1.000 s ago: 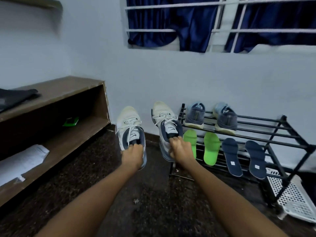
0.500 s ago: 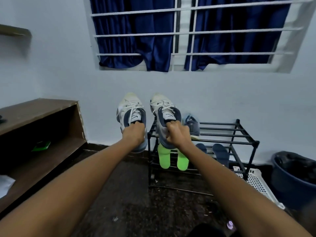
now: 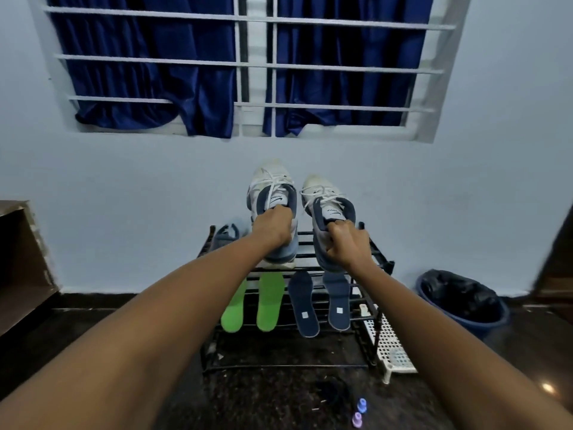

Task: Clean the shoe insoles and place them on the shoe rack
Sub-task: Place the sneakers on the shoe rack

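"Head view, please: how far along am I with the insoles?"

"Judging by the shoe rack [image 3: 383, 265], you are well on. Two green insoles [image 3: 269, 302] and two navy insoles [image 3: 305, 305] lie side by side across the rack's lower rails. The green ones are in the rack's left half and the navy ones in its right half."

"And my hands?"

"Your left hand [image 3: 273, 226] has its fingers [image 3: 280, 212] curled round the collar of the left white shoe [image 3: 273, 187]. Your right hand [image 3: 347, 243] has its fingers [image 3: 339, 226] clamped on the collar of the right white shoe [image 3: 325, 200]. You hold both shoes above the rack's top tier, toes up. The left one hangs low over the top rails, but I cannot tell whether it touches them."

"So what is left?"

"My guess is that you set this pair down on the rack's top tier, to the right of the grey shoe [image 3: 228, 234] at its left end. Your hands hide the shoe openings, so I cannot say whether insoles are inside. If they are, you would need to take them out, clean them and put them on the rack too. I also cannot tell whether the four on the rack are properly clean."
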`<state>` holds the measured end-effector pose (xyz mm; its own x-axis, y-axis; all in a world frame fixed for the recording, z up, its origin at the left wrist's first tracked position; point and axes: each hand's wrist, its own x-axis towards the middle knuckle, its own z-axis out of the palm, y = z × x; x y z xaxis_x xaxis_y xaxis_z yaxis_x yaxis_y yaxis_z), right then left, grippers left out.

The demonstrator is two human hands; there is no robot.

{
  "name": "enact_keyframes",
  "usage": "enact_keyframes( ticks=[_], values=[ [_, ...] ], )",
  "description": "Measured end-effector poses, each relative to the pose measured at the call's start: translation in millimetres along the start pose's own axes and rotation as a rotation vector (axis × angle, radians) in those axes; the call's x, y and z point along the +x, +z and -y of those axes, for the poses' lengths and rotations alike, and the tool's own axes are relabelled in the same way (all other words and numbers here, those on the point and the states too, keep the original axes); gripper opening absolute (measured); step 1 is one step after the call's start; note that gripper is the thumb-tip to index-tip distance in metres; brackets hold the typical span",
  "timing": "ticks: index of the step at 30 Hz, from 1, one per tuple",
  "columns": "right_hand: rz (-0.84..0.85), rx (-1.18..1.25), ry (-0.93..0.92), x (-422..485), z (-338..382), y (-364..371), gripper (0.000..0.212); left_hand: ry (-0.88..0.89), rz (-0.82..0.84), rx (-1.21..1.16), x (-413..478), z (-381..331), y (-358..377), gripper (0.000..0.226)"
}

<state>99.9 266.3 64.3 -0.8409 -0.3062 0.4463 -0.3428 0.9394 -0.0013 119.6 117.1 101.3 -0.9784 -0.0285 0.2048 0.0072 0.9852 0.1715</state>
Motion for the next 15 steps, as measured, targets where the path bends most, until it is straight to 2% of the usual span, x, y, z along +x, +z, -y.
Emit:
enact_keyframes(
  ticks=[6, 15],
  values=[
    [0.048, -0.055, 0.092, 11, -56, 23, 0.022, 0.087, 0.057, -0.025, 43, -43, 41, 0.024],
    [0.118, -0.093, 0.122, 32, -92, 57, 0.023, 0.115, 0.144, -0.048, 84, -66, 93, 0.019]
  ],
)
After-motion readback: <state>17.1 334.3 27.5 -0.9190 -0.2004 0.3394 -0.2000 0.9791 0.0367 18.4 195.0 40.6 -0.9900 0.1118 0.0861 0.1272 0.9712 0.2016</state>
